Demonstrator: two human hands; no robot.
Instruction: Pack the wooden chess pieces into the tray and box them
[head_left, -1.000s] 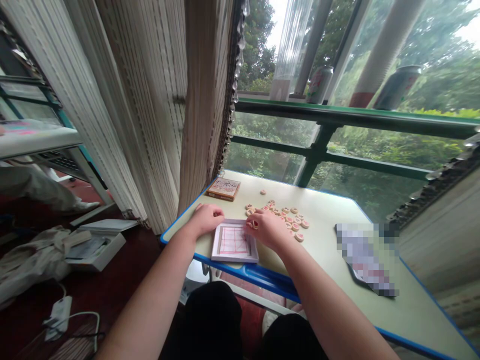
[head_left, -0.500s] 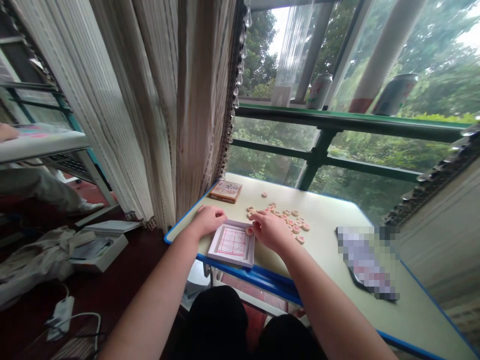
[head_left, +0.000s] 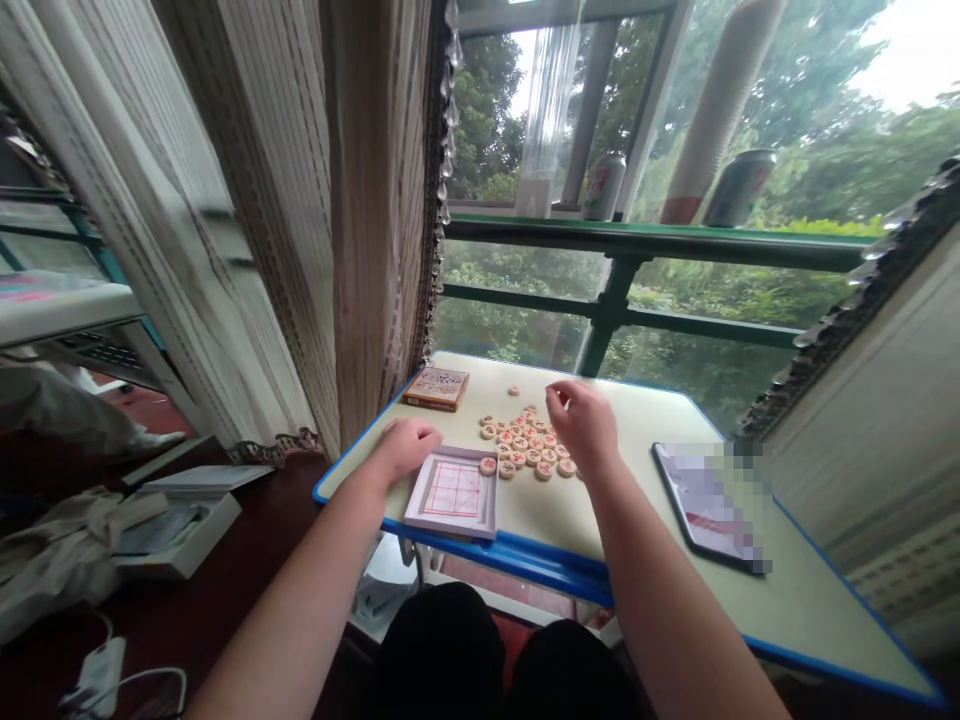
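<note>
We keep our left hand (head_left: 409,444) low at the tray's far left corner, palm down and fingers loosely curled; whether they touch the rim, we cannot tell. Our right hand (head_left: 583,422) is raised at the far right side of the loose pieces (head_left: 535,444), thumb and forefinger bent toward each other with a small gap and no piece visible between them.

We count one shallow tray (head_left: 448,492) near the table's front edge, one tray piece (head_left: 487,466) in its far right corner, and one lone piece (head_left: 514,391) farther back. Roughly twenty loose pieces show right of the tray; our right hand hides the exact number. One flat box (head_left: 436,388) and one tablet (head_left: 709,508) flank them, and two cans (head_left: 740,188) stand by the window.

Half a second ago, our right hand was beside the tray piece; now it is away from the tray, uncovering more pieces.
</note>
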